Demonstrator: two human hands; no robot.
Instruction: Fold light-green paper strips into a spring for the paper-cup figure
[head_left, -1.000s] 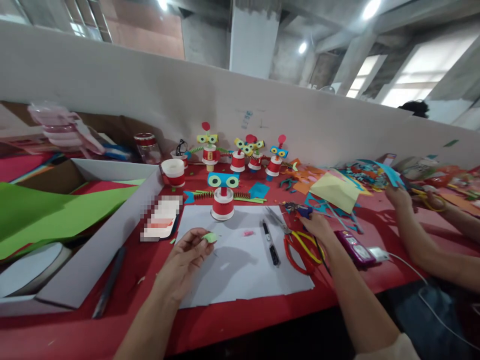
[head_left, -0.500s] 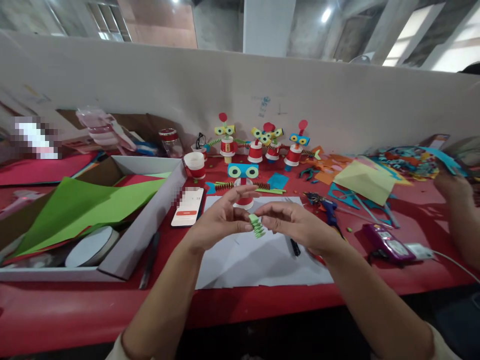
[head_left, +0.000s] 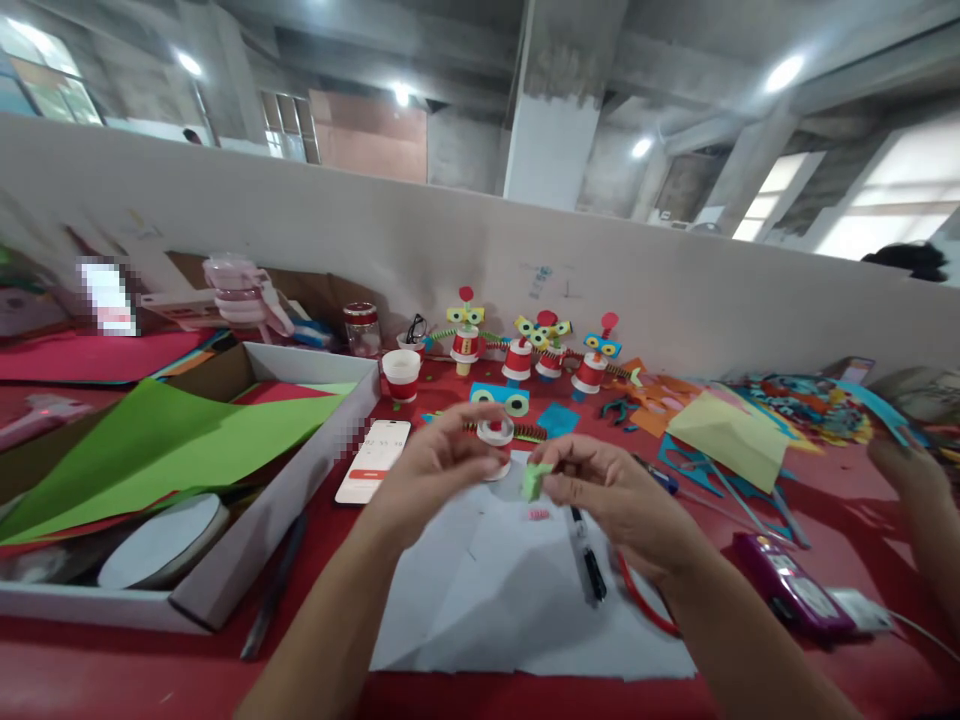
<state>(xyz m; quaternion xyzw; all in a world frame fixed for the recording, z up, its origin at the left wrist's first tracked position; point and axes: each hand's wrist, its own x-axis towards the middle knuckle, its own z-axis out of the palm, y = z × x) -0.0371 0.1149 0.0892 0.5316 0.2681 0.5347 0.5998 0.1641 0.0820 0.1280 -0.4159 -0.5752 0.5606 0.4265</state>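
Over on the left of the table there's an open white box [head_left: 300, 483] with a bright green sheet [head_left: 165, 440] slumped across it, and a dark pen [head_left: 274, 590] lies just beside it. A phone [head_left: 386, 450] rests face-up near the box's other end. Farther back I can see a red-lidded jar [head_left: 362, 330] and a bulky pink bottle [head_left: 236, 290]. Away to the right sits a purple device [head_left: 795, 590] with a white plug [head_left: 862, 610] against it. A pale partition [head_left: 375, 240] runs behind everything, faint blue scribbles [head_left: 540, 280] on it, and beyond stands a half-painted concrete pillar [head_left: 555, 130].
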